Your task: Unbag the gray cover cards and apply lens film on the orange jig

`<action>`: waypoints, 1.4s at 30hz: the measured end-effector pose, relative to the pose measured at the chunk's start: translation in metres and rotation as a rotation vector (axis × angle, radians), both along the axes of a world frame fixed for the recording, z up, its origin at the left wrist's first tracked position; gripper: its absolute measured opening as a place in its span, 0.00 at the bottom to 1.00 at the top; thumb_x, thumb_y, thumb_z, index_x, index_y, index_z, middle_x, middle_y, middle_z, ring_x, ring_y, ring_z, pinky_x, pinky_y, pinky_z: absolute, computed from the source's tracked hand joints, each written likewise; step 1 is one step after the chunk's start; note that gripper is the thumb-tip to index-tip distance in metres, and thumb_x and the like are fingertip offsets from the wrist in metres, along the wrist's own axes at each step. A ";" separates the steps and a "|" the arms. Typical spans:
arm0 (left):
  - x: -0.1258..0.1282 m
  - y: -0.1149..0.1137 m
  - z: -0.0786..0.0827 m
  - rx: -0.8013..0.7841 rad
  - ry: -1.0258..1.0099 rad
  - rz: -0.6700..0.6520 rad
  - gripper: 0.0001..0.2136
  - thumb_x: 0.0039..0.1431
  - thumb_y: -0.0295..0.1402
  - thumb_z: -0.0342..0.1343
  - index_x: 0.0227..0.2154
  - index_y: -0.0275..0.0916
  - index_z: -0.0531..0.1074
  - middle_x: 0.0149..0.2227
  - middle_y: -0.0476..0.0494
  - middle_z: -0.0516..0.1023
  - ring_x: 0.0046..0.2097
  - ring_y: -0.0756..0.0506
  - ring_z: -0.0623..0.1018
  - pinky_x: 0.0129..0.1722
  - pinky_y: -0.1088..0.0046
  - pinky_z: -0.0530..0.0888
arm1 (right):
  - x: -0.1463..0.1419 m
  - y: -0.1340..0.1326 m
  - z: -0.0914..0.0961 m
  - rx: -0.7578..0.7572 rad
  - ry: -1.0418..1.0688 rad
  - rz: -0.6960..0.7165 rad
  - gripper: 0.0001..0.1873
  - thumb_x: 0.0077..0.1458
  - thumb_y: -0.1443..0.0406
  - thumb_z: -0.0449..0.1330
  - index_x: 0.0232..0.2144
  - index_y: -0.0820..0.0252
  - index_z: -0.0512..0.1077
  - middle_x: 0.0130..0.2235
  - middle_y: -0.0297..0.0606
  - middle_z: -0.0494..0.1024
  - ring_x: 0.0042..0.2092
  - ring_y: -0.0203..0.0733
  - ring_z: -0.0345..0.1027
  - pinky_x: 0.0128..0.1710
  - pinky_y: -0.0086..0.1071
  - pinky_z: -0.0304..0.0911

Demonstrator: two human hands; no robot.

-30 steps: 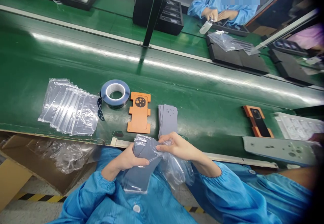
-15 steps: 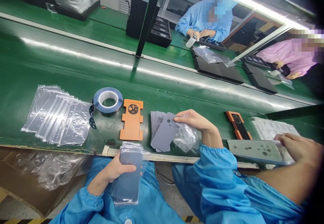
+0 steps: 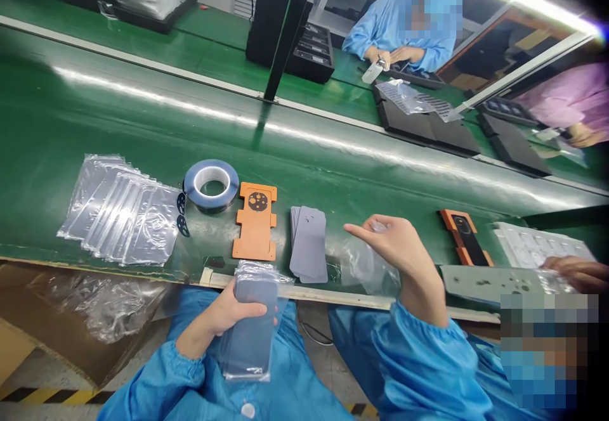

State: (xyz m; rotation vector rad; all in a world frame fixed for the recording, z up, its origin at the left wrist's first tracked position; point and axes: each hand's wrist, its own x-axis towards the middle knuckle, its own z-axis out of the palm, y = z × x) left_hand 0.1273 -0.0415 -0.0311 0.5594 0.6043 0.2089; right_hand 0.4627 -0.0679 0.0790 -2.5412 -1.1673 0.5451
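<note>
Now the left hand [image 3: 223, 313] is gripping a bagged plate stack [image 3: 250, 342], its length pointing toward the belt [image 3: 143, 123], the right hand [image 3: 399, 250] pinching an empty bag [image 3: 368, 267].

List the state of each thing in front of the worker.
left hand, gripping bagged grey sheets
right hand, raised, holding crumpled bag
grey stack, flat on belt
orange jig, lying flat
tape roll, lying flat
clear bags, fanned out

I'm looking down on a light-blue smock [image 3: 290, 392] — left sleeve [image 3: 152, 380] at 7 o'clock, right sleeve [image 3: 419, 364] at 5, cuffs elastic-gathered behind the left hand [image 3: 233, 313] and right hand [image 3: 394, 243] — white button [image 3: 247, 410] at 6.
</note>
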 end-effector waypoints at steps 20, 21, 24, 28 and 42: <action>-0.006 -0.006 0.004 0.019 0.125 0.047 0.21 0.45 0.32 0.70 0.43 0.35 0.72 0.35 0.37 0.83 0.37 0.36 0.83 0.37 0.59 0.78 | -0.076 -0.039 -0.010 0.094 0.533 0.438 0.16 0.51 0.68 0.57 0.43 0.56 0.75 0.41 0.36 0.81 0.40 0.44 0.73 0.43 0.34 0.64; -0.006 -0.006 0.004 0.056 0.166 0.074 0.23 0.43 0.32 0.71 0.43 0.35 0.72 0.35 0.39 0.83 0.37 0.38 0.82 0.37 0.61 0.78 | -0.082 -0.037 -0.009 0.041 0.545 0.468 0.13 0.53 0.66 0.58 0.41 0.56 0.76 0.42 0.36 0.81 0.41 0.45 0.74 0.44 0.34 0.63; -0.005 -0.008 0.004 0.117 0.226 0.122 0.28 0.38 0.32 0.74 0.44 0.36 0.71 0.37 0.42 0.82 0.40 0.40 0.81 0.42 0.62 0.76 | -0.110 -0.029 -0.015 -0.064 0.540 0.507 0.11 0.57 0.57 0.60 0.33 0.56 0.78 0.36 0.35 0.82 0.38 0.44 0.73 0.40 0.33 0.63; -0.006 -0.011 0.001 0.143 0.206 0.117 0.31 0.37 0.33 0.75 0.47 0.37 0.71 0.40 0.42 0.81 0.42 0.40 0.80 0.47 0.60 0.74 | -0.135 -0.028 -0.033 -0.105 0.425 0.577 0.14 0.55 0.52 0.63 0.28 0.57 0.76 0.26 0.31 0.76 0.28 0.38 0.66 0.30 0.30 0.56; -0.008 -0.005 -0.002 0.247 0.058 0.060 0.27 0.43 0.34 0.73 0.48 0.37 0.74 0.46 0.39 0.81 0.47 0.38 0.78 0.48 0.62 0.74 | -0.136 -0.020 -0.037 -0.114 0.618 0.434 0.18 0.52 0.50 0.66 0.27 0.60 0.76 0.28 0.32 0.78 0.31 0.39 0.68 0.30 0.29 0.59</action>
